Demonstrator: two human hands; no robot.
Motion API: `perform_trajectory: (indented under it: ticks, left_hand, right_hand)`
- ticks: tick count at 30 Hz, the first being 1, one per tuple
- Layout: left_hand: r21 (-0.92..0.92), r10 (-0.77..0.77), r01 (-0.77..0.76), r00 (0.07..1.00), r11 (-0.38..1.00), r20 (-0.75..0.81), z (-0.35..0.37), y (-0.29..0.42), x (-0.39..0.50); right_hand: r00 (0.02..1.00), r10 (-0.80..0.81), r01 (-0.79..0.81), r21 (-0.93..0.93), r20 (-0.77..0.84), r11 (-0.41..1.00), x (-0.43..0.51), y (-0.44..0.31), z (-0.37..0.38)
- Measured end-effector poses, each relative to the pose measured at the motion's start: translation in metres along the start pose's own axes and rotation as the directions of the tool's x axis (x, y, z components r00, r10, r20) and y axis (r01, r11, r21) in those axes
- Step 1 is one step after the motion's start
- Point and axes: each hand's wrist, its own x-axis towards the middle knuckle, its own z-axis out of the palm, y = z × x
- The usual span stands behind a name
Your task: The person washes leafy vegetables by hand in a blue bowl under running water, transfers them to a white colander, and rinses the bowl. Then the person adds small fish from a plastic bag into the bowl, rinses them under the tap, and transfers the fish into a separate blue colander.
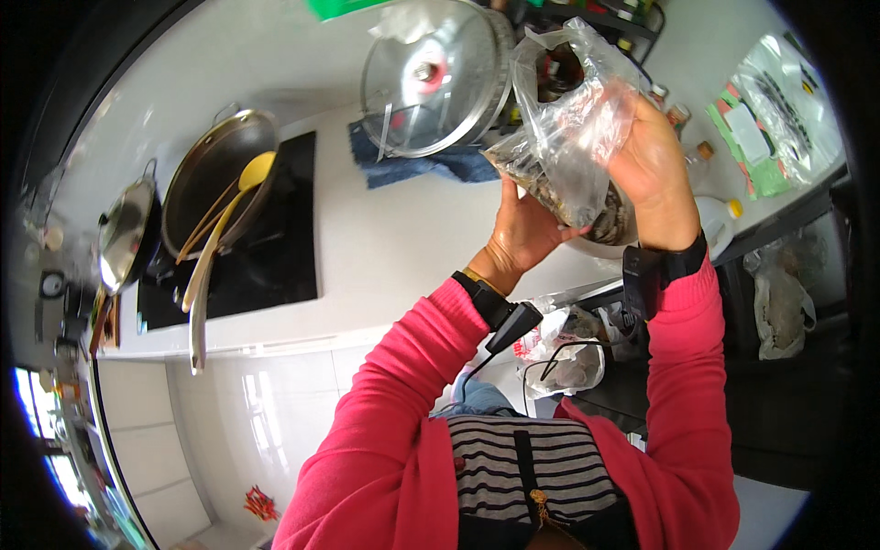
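A clear plastic bag (570, 137) with grey-brown contents, too unclear to name, is held up in both hands. My left hand (526, 230) supports its lower end from beneath, thumb along the side. Higher up, my right hand (650, 151) grips the bunched upper part, its fingers partly hidden behind the film. Beneath the bag stands a pale bowl (629, 227) with dark, striped-looking pieces (608, 220) in it. The bag and my hands cover much of this bowl.
Left, a wok (182, 175) holding a yellow ladle (258, 172) and chopsticks sits on a black cooktop (282, 254), beside a lidded pan (127, 234). A glass lid (433, 89) leans above a denim cloth (399, 161). A yellow-capped jug (711, 216) and small bottles stand right.
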Motion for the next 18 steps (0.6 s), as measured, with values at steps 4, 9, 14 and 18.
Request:
perform_trajectory:
  ticks: [4, 9, 14, 18]
  left_hand:
    - [-0.072, 0.115, -0.115, 0.993, 0.991, -0.004, 0.021, 0.023, -0.079]
    - [-0.133, 0.362, -0.368, 0.93, 0.92, -0.065, 0.052, 0.065, -0.239]
    - [0.011, 0.631, -0.639, 0.757, 0.769, -0.167, 0.09, 0.092, -0.449]
    - [0.171, 0.832, -0.819, 0.513, 0.548, -0.211, 0.12, 0.102, -0.607]
  right_hand:
    - [0.992, 0.097, -0.101, 0.058, 0.082, 0.993, -0.008, 0.058, 0.076]
    - [0.901, 0.193, -0.222, 0.031, 0.389, 0.975, -0.031, 0.155, 0.207]
    - [0.809, 0.32, -0.386, 0.037, 0.493, 0.922, -0.063, 0.287, 0.352]
    - [0.697, 0.477, -0.576, 0.022, 0.535, 0.817, -0.091, 0.402, 0.466]
